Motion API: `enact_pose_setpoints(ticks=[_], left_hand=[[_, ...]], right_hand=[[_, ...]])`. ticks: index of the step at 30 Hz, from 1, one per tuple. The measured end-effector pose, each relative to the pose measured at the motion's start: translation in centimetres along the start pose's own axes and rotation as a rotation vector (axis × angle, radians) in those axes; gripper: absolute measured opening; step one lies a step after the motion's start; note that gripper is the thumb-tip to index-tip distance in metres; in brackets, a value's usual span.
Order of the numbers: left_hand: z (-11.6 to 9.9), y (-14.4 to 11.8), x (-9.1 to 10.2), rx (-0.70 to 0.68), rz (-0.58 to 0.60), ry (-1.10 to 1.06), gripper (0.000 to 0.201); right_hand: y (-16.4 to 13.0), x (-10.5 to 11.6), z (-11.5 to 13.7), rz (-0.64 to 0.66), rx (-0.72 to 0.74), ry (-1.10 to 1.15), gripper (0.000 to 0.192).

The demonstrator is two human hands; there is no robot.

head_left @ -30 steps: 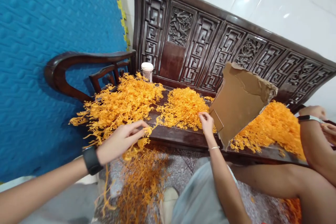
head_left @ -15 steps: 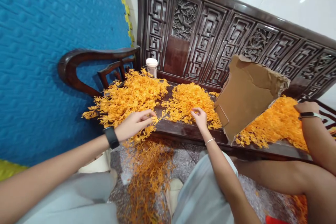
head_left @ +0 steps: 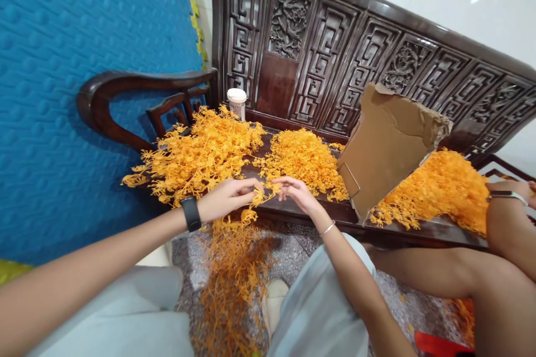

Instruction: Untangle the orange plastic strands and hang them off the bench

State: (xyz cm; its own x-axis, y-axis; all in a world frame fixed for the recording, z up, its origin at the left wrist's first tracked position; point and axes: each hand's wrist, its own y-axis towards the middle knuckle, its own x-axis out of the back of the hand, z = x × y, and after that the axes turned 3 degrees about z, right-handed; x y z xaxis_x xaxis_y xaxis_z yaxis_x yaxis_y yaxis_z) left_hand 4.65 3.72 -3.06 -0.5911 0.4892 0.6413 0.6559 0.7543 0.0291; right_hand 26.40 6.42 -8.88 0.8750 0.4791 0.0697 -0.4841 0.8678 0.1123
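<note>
My left hand (head_left: 232,198), with a black watch at the wrist, pinches a thin orange plastic sprig (head_left: 259,198) above the bench's front edge. My right hand (head_left: 298,195), a silver bangle on its wrist, meets the sprig's right end with fingertips pressed together; whatever small orange piece they hold is mostly hidden. Left of and behind my left hand lies a loose heap of branching orange sprigs (head_left: 205,150). Beyond my right hand spreads a heap of small orange pieces (head_left: 304,156). More orange strands (head_left: 230,290) hang down and lie over the floor between my legs.
A torn cardboard piece (head_left: 389,145) stands on the dark wooden bench (head_left: 278,86), before another orange heap (head_left: 444,189). Another person's hand (head_left: 508,189) and bare leg are at the right. A white-lidded cup (head_left: 237,101) stands by the armrest (head_left: 125,81). Blue mat (head_left: 84,22) lies left.
My right hand has moved left and nearer, from the heap of small pieces to the sprig. My left hand has shifted slightly right with the sprig. The view has shifted a little.
</note>
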Motion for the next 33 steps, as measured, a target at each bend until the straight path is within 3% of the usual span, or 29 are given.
enact_pose_setpoints(ticks=[10, 17, 26, 29, 33], left_hand=[[0.5, 0.5, 0.0, 0.003, 0.001, 0.056, 0.029], [0.3, 0.8, 0.0, 0.008, -0.031, 0.047, 0.030], [1.0, 1.0, -1.9, 0.067, -0.045, 0.023, 0.025], [0.7, 0.1, -1.9, 0.094, -0.060, -0.004, 0.022], [0.0, -2.1, -0.1, 0.174, -0.152, -0.117, 0.023]], right_hand=[[-0.3, 0.1, 0.0, 0.063, -0.029, -0.073, 0.016], [0.1, 0.4, -1.1, -0.041, -0.017, -0.303, 0.009], [0.8, 0.2, -2.3, -0.524, -0.020, -0.668, 0.009], [0.3, 2.7, -2.2, -0.721, -0.036, -0.782, 0.009], [-1.0, 8.4, -2.0, -0.975, -0.045, -0.768, 0.015]])
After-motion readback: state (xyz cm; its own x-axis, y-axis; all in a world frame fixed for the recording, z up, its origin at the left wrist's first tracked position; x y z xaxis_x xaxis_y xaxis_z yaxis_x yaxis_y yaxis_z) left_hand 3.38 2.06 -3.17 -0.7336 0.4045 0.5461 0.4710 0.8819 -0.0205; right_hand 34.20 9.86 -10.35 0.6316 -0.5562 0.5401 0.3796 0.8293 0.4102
